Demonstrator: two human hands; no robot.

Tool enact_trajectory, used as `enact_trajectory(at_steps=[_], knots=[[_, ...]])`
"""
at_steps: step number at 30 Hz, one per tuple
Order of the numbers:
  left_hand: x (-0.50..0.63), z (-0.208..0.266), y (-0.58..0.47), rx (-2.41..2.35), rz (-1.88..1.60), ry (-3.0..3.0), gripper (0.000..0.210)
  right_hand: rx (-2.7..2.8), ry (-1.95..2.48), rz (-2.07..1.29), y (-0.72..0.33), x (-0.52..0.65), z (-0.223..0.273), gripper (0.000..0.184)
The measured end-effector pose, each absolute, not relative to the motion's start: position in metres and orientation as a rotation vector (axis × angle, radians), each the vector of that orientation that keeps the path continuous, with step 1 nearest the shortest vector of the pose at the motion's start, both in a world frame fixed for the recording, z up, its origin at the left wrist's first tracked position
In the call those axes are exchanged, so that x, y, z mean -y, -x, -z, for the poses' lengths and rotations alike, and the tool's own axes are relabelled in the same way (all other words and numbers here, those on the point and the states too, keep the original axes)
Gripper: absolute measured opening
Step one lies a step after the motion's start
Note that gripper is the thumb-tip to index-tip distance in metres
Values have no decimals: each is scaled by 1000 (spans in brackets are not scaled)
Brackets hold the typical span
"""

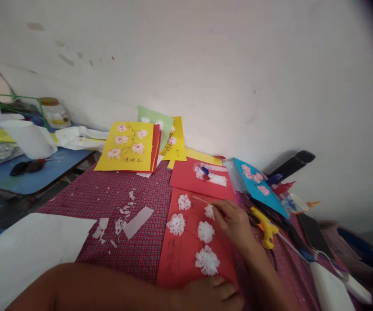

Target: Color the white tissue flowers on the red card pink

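A red card (186,242) lies on the checked tablecloth, with several white paper flowers (207,260) on it and faint handwriting at its lower left. My right hand (231,222) is closed at the card's upper right, beside a small white flower (209,211). A thin stick (202,199) juts from its fingertips toward the upper left. Across the card's bottom edge rests my left hand (214,293), fingers laid flat and pointing right, just below the lowest flower. Above the card is another red sheet (186,177) with paper strips and a blue-and-red blot.
Finished-looking yellow flower cards (131,147) lean near the wall. White paper scraps (138,222) lie left of the card. To the right are a yellow glue gun (266,226) and a blue flower card (254,181). A blue stool (50,170) stands left.
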State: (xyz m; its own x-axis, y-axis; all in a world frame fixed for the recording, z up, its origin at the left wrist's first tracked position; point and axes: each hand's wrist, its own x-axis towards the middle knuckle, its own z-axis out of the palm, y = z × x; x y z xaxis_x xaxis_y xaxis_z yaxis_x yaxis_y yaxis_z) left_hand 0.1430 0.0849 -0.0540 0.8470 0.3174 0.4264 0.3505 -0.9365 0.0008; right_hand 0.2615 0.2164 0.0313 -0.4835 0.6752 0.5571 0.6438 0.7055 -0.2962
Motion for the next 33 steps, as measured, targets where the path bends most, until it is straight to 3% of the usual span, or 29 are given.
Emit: enact_trajectory(at_steps=[11,22,33], knots=[[-90,68,-144,470,648,2900,31,2176,1567,187,-283,-301,-54,25],[-93,86,-150,446,627,2937,32,2242,1631,196,-270,-316,-27,23],[-92,73,-146,434,654,2954,25,2217,1507,187,-275,-318,-19,26]])
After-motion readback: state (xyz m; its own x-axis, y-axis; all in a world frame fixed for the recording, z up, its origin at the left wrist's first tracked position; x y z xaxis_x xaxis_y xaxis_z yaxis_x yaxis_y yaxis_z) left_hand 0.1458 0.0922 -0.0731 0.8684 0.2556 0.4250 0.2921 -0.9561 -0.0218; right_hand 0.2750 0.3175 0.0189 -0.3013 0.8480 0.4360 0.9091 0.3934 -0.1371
